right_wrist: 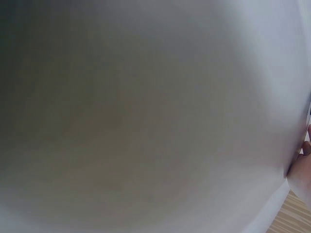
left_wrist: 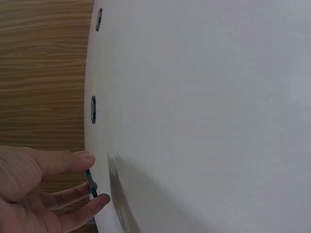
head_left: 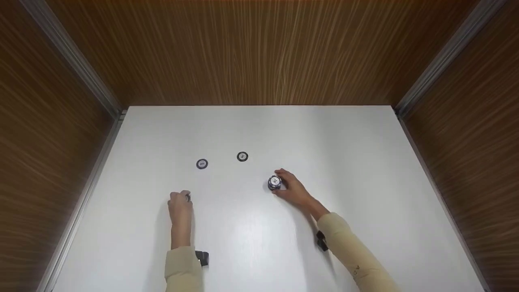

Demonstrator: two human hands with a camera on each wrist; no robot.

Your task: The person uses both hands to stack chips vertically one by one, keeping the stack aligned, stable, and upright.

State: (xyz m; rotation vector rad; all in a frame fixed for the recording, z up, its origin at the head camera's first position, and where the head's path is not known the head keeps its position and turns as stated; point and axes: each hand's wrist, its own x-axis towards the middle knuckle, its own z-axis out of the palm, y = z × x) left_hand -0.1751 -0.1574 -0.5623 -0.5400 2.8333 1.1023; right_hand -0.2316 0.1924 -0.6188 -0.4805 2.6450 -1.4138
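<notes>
My left hand (head_left: 180, 205) pinches a poker chip (left_wrist: 91, 183) between thumb and fingers; in the left wrist view the chip shows a green edge and is tilted on its side. At the right, my right hand (head_left: 295, 192) holds a stack of poker chips (head_left: 274, 182) between thumb and fingers, a white-centred chip on top. Only the edge of the right hand (right_wrist: 302, 170) shows in the right wrist view. Two loose chips lie flat further back: a dark-rimmed chip (head_left: 202, 164) on the left and a black-rimmed chip (head_left: 242, 156) nearer the middle.
The white table (head_left: 344, 142) is bounded by a brown wood-grain panel (head_left: 259, 52) at the back and by similar panels at both sides. Dark devices sit at both wrists, below the sleeves.
</notes>
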